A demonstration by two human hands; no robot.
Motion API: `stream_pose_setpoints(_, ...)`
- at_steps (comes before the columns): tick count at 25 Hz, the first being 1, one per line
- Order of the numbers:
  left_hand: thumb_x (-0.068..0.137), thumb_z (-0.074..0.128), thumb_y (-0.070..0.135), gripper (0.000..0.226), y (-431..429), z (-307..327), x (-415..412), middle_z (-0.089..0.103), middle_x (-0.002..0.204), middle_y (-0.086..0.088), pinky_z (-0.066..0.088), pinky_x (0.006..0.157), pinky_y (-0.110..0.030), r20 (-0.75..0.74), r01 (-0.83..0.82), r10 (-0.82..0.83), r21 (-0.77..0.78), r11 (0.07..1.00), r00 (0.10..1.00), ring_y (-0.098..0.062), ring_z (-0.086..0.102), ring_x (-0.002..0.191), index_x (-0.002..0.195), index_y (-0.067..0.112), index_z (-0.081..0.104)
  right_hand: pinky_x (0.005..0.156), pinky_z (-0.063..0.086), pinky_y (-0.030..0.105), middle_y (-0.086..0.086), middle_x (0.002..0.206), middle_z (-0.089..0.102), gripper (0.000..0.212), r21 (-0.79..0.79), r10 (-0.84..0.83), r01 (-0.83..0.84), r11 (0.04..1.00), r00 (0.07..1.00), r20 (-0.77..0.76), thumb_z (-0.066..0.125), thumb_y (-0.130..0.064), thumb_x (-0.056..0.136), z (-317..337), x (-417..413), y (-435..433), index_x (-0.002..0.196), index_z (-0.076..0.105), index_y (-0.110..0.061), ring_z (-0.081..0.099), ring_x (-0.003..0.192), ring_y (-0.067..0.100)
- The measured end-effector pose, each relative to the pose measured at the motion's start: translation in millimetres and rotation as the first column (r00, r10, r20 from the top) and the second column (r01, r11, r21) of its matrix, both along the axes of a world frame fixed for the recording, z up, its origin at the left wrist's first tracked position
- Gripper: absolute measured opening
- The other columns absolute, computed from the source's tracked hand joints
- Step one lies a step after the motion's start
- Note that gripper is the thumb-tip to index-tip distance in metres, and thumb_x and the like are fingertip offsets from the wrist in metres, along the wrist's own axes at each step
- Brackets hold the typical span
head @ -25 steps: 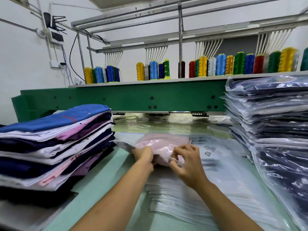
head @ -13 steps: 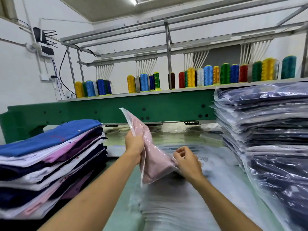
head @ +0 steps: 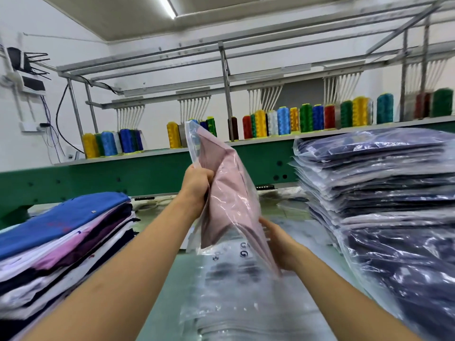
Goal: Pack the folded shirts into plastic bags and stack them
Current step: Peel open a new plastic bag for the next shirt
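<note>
– Holding what, exactly, is the left hand (head: 197, 179)?

– It is gripping the clear plastic bag (head: 236, 183) by its left edge, fingers curling tight round the film. The pink folded shirt (head: 221, 205) is sitting inside that bag.

– And the right hand (head: 278, 244)?

– It is lying against the bag's lower right edge with its fingers stretching fairly straight, propping it from below rather than clutching it. The thumb is hiding behind the plastic.

– Where is the bag hanging?

– It is standing up off the table (head: 157, 303), tilting, with its top corner pointing up toward the thread spools (head: 283, 120) and its bottom corner dipping toward the right wrist. It is hovering above the pile of empty bags (head: 241, 299), which is lying flat on the table in front of the person.

– What is flanking it?

– On the left, a stack of folded shirts (head: 49, 262) is waiting unbagged, with a blue shirt (head: 64, 217) lying on top and white, pink and dark ones showing beneath. On the right, a tall stack of bagged shirts (head: 381, 180) is rising, mostly dark cloth shining through the plastic, and a few packs at its front are slumping down toward the table edge.

– And behind?

– A green machine beam (head: 123, 173) is running across the far side of the table, and the spools are standing in a row on the shelf above it.
</note>
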State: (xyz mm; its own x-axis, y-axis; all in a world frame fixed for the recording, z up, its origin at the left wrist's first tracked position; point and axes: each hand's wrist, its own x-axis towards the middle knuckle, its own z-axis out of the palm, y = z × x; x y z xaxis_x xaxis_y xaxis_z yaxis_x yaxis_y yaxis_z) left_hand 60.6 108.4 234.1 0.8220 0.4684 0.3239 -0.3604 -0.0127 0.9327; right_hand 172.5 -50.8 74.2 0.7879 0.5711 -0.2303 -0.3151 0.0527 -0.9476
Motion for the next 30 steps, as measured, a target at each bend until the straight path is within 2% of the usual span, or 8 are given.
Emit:
stream_pose_setpoints(4,0.072,0.040,-0.015,0.027,5,-16,0,0.054,0.071,-0.011,0.046,0.046,-0.025,-0.041,-0.082,0.081,-0.019,0.996,0.996,-0.022,0.054,0.058,0.088,0.000,0.056,0.064,0.055,0.029,0.013,0.092,0.078,0.030,0.035,-0.271,0.268,0.963,0.951,0.151,0.073,-0.027,0.088,16,1,-23,0.103,0.075,-0.001,0.071,0.070,0.022)
stream_pose_setpoints(8,0.075,0.041,-0.014,0.023,3,-49,15,0.041,0.061,-0.005,0.029,0.037,-0.019,-0.168,-0.183,0.187,0.036,0.982,0.968,-0.019,0.039,0.050,0.066,0.007,0.044,0.071,0.058,0.032,0.015,0.100,0.076,0.032,-0.009,-0.435,0.460,0.888,0.846,0.308,0.077,-0.022,0.087,32,-2,-78,0.109,0.068,-0.001,0.073,0.085,0.023)
stream_pose_setpoints(11,0.072,0.043,-0.013,0.016,-12,-75,28,0.042,0.069,-0.010,0.028,0.049,-0.026,-0.250,-0.100,0.120,0.092,0.991,0.961,-0.021,0.037,0.057,0.077,0.003,0.045,0.087,0.056,0.040,0.023,0.106,0.073,0.037,-0.091,-0.498,0.572,0.815,0.772,0.396,0.080,-0.018,0.084,38,-7,-134,0.111,0.065,0.003,0.069,0.097,0.030)
stream_pose_setpoints(18,0.076,0.041,-0.014,0.044,-120,-109,56,0.054,0.077,-0.025,0.034,0.038,-0.022,-0.348,0.139,-0.125,0.014,0.990,0.929,-0.019,0.042,0.056,0.119,-0.020,0.045,0.054,0.051,0.026,0.013,0.098,0.068,0.035,-0.285,-0.536,0.733,0.618,0.658,0.529,0.077,-0.014,0.088,42,-6,-258,0.114,0.058,0.000,0.064,0.078,0.024)
stream_pose_setpoints(21,0.078,0.032,-0.013,0.033,-180,-117,63,0.040,0.069,-0.008,0.038,0.037,-0.023,-0.359,0.229,-0.277,-0.169,0.959,0.891,-0.016,0.044,0.044,0.102,0.006,0.045,0.075,0.057,0.038,0.016,0.103,0.067,0.029,-0.300,-0.572,0.816,0.494,0.564,0.595,0.072,-0.009,0.090,35,7,-308,0.115,0.059,0.001,0.065,0.093,0.029)
stream_pose_setpoints(23,0.078,0.031,-0.013,0.049,-210,-122,72,0.042,0.071,-0.009,0.041,0.043,-0.027,-0.349,0.311,-0.357,-0.183,0.933,0.866,-0.019,0.046,0.050,0.124,-0.002,0.045,0.088,0.056,0.048,0.019,0.107,0.065,0.025,-0.357,-0.555,0.856,0.375,0.515,0.653,0.067,-0.009,0.091,31,15,-338,0.113,0.058,-0.001,0.064,0.100,0.035)
stream_pose_setpoints(27,0.084,0.036,-0.016,0.076,-251,-137,87,0.049,0.082,-0.015,0.041,0.047,-0.031,-0.405,0.458,-0.466,-0.123,0.880,0.787,-0.020,0.048,0.054,0.150,0.019,0.022,0.088,0.053,0.042,0.014,0.115,0.065,0.028,-0.562,-0.338,0.824,0.069,0.550,0.764,0.064,-0.033,0.095,28,26,-391,0.110,0.054,-0.013,0.062,0.104,0.035)
stream_pose_setpoints(30,0.087,0.043,-0.009,0.075,-267,-152,99,0.060,0.106,-0.022,0.055,0.056,-0.036,-0.514,0.445,-0.331,0.114,0.888,0.791,-0.031,0.064,0.075,0.152,0.013,0.015,0.086,0.051,0.039,0.012,0.119,0.063,0.028,-0.645,-0.256,0.764,-0.030,0.618,0.744,0.057,-0.034,0.097,17,36,-420,0.115,0.052,-0.013,0.061,0.108,0.033)
